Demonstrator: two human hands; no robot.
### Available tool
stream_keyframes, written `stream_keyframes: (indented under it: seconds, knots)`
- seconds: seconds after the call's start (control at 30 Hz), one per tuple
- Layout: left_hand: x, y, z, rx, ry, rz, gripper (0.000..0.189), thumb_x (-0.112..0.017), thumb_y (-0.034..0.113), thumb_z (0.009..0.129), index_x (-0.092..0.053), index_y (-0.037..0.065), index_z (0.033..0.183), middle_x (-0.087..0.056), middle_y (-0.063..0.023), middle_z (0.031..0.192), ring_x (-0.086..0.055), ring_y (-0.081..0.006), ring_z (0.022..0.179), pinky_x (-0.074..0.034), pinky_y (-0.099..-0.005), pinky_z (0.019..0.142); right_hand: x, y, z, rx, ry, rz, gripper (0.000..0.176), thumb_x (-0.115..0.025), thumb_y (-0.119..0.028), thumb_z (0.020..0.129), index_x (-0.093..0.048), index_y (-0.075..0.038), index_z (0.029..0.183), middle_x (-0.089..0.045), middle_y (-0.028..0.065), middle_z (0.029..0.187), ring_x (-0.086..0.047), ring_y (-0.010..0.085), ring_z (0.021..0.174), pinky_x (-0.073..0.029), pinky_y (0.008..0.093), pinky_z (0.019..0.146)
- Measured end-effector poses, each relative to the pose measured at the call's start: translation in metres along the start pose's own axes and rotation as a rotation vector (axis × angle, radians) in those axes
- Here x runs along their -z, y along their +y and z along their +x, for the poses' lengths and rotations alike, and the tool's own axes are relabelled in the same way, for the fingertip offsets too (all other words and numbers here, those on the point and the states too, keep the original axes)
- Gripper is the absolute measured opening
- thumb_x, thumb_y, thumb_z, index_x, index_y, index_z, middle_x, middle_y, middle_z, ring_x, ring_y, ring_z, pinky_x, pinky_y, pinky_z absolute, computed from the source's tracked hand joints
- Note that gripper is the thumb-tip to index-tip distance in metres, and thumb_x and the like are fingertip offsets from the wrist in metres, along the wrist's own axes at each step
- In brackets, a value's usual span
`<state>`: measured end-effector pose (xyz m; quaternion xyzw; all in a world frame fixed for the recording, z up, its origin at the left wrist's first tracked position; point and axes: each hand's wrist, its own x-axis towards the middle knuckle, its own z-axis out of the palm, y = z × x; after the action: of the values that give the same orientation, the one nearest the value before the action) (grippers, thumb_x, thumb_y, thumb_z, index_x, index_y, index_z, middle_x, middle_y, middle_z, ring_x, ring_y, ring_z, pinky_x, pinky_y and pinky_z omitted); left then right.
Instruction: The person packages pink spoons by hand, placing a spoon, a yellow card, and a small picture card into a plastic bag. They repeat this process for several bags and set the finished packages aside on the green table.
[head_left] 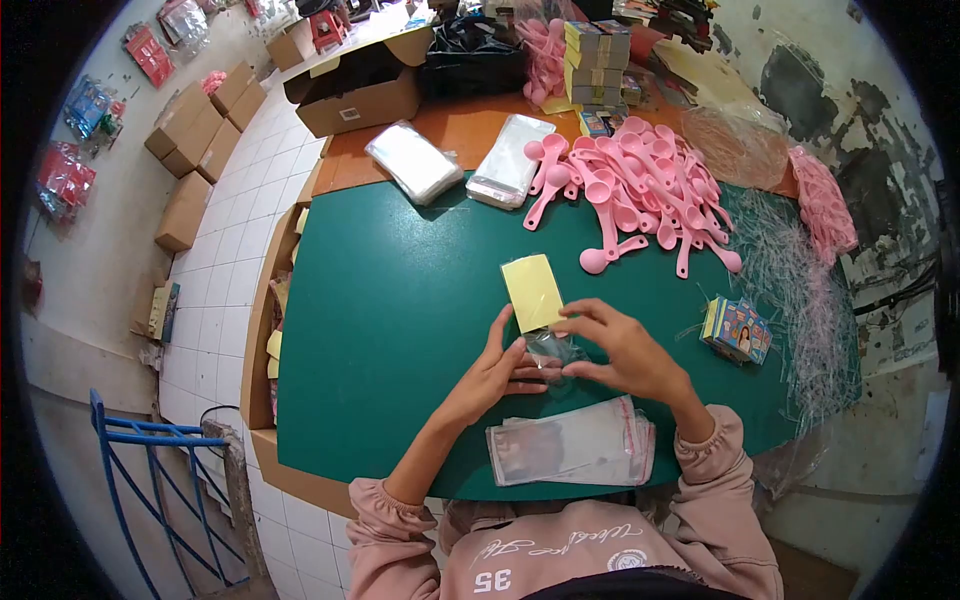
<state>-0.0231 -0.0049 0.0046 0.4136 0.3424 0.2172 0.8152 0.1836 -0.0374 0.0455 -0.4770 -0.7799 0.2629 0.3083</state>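
A clear plastic bag [548, 347] with a yellow card [534, 292] in its far part lies in front of me on the green table. My left hand [490, 378] holds the bag from the left, its index finger along the edge and other fingers showing at the clear near end. Over the bag's right side, my right hand [632, 352] has its thumb and curved fingers apart, fingertips at the plastic. Whatever else is inside the bag is hard to make out. Flat clear bags [570, 445] lie stacked near my body.
Pink measuring spoons [650, 185] are heaped at the far right. Two stacks of clear bags, one a white bundle [415, 163], lie at the far edge. A small bundle of printed cards [737, 330] sits right, beside shredded plastic strands [800, 300]. An open cardboard box [360, 100] stands behind.
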Motion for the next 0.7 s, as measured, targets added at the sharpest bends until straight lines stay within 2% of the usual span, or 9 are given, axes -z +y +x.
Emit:
stream_keyframes:
  seconds: [0.03,0.07,0.23,0.3,0.5,0.57,0.6,0.67,0.7]
  knots:
    - [0.001,0.000,-0.002,0.000,0.000,0.000,0.059,-0.032,0.022,0.096,0.008,0.019,0.139,-0.054,-0.0232,0.112,-0.058,-0.0292,0.098,-0.050,-0.0361,0.081,-0.003,-0.002,-0.002,-0.010,-0.058,0.029,0.039,-0.068,-0.012,0.070,-0.054,-0.005,0.106,-0.051,0.0146,0.104,-0.052,0.0315,0.096,-0.045,0.0362,0.080]
    - [0.002,-0.001,-0.004,0.011,0.021,0.021,0.059,-0.032,0.022,0.096,0.008,0.019,0.139,-0.054,-0.0240,0.111,-0.058,-0.0296,0.098,-0.050,-0.0367,0.081,-0.006,-0.001,-0.003,-0.033,-0.098,0.046,0.034,-0.068,-0.011,0.071,-0.055,-0.004,0.101,-0.049,0.0139,0.102,-0.052,0.0311,0.093,-0.044,0.0365,0.079]
    - [0.004,-0.002,-0.011,0.061,0.022,0.090,0.060,-0.034,0.019,0.095,0.006,0.018,0.140,-0.056,-0.0246,0.106,-0.060,-0.0297,0.096,-0.050,-0.0376,0.082,-0.027,0.000,-0.008,-0.002,-0.179,-0.014,0.028,-0.069,-0.009,0.069,-0.054,-0.005,0.093,-0.048,0.0118,0.095,-0.051,0.0288,0.089,-0.044,0.0361,0.076]
    - [0.005,-0.009,-0.012,0.013,-0.013,0.092,0.059,-0.038,0.017,0.095,0.001,0.016,0.140,-0.058,-0.0227,0.101,-0.061,-0.0280,0.092,-0.051,-0.0362,0.082,-0.034,-0.001,-0.008,0.013,-0.193,-0.030,0.026,-0.068,-0.009,0.069,-0.053,-0.004,0.090,-0.047,0.0117,0.092,-0.051,0.0286,0.088,-0.044,0.0365,0.075]
    - [0.003,0.001,-0.015,0.081,0.065,0.069,0.056,-0.040,0.017,0.094,-0.009,0.013,0.140,-0.060,-0.0187,0.096,-0.062,-0.0247,0.090,-0.051,-0.0341,0.081,-0.044,-0.004,-0.007,0.119,-0.133,-0.184,0.021,-0.067,-0.010,0.069,-0.053,-0.007,0.085,-0.046,0.0085,0.087,-0.050,0.0253,0.083,-0.041,0.0350,0.069]
    - [0.006,-0.001,-0.013,0.093,0.064,0.052,0.056,-0.041,0.017,0.094,-0.010,0.013,0.140,-0.060,-0.0178,0.095,-0.062,-0.0240,0.089,-0.052,-0.0338,0.080,-0.048,-0.005,-0.007,0.233,-0.070,-0.371,0.018,-0.064,-0.010,0.069,-0.054,-0.007,0.083,-0.047,0.0069,0.083,-0.051,0.0227,0.079,-0.040,0.0334,0.066]
    - [0.008,-0.002,-0.013,0.106,0.063,0.036,0.056,-0.041,0.017,0.094,-0.011,0.013,0.140,-0.061,-0.0169,0.094,-0.063,-0.0233,0.088,-0.052,-0.0335,0.080,-0.049,-0.006,-0.007,0.233,-0.071,-0.371,0.018,-0.064,-0.010,0.069,-0.054,-0.007,0.083,-0.047,0.0069,0.083,-0.051,0.0227,0.079,-0.040,0.0334,0.066]
    - [0.010,-0.003,-0.012,0.101,0.061,0.024,0.055,-0.041,0.017,0.094,-0.012,0.012,0.140,-0.061,-0.0163,0.094,-0.063,-0.0225,0.087,-0.052,-0.0331,0.079,-0.051,-0.009,-0.007,0.352,-0.016,-0.568,0.012,-0.055,-0.011,0.069,-0.054,-0.004,0.079,-0.047,0.0071,0.077,-0.051,0.0203,0.077,-0.041,0.0321,0.066]
    - [0.011,-0.003,-0.012,0.097,0.058,0.014,0.055,-0.042,0.017,0.093,-0.012,0.012,0.140,-0.061,-0.0157,0.093,-0.063,-0.0217,0.085,-0.052,-0.0327,0.078,-0.052,-0.011,-0.007,0.352,-0.017,-0.566,0.012,-0.055,-0.011,0.069,-0.054,-0.004,0.079,-0.047,0.0071,0.077,-0.051,0.0203,0.077,-0.041,0.0321,0.066]
